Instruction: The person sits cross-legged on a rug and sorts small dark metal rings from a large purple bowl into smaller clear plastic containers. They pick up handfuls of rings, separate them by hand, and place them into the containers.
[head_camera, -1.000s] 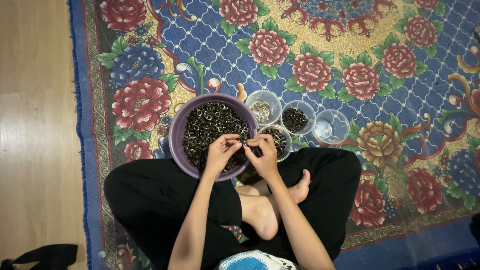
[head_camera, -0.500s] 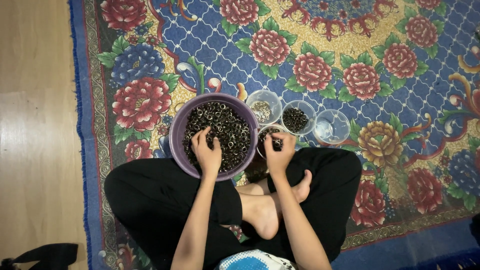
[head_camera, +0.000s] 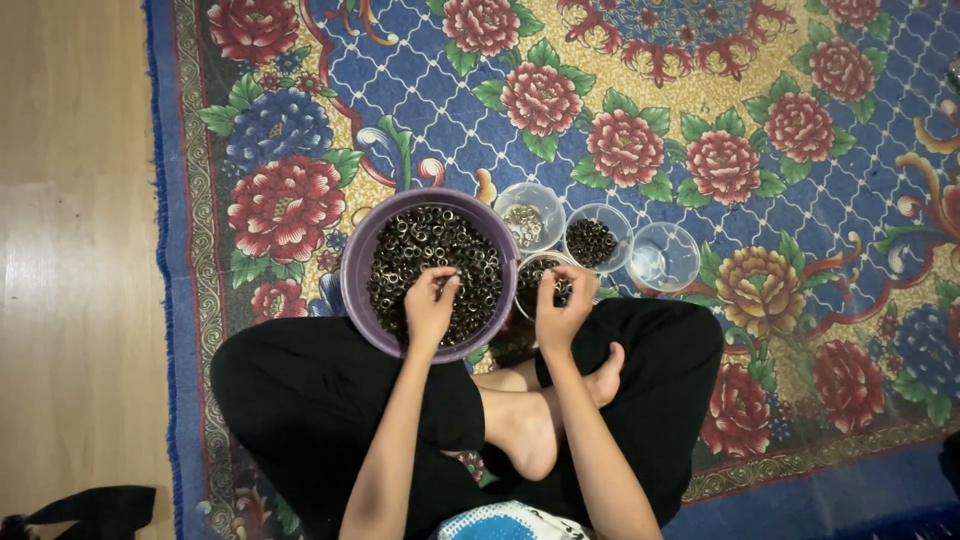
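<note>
Both hands have parted since earlier: left hand (head_camera: 430, 305) now dips pinched fingers into metal rings in the purple bowl (head_camera: 360, 260); right hand (head_camera: 560, 310) hovers over a small clear cup (head_camera: 530, 275), grip unclear. Bowl sits against the knees for easy reach.

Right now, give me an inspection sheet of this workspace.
Surface: flowered rug on a wood floor.
Job's things: purple bowl full of small dark metal rings; four clear cups, the near cup and the middle cup with rings, the pale-filled cup, the right cup looks empty.
Clutter: dark cloth at the floor's lower edge.
Hands: left hand on the rings in the bowl; right hand over the near cup; grips unclear.
Cables: nothing seen.
Surroundings: person sits cross-legged, black trousers, bare foot.
</note>
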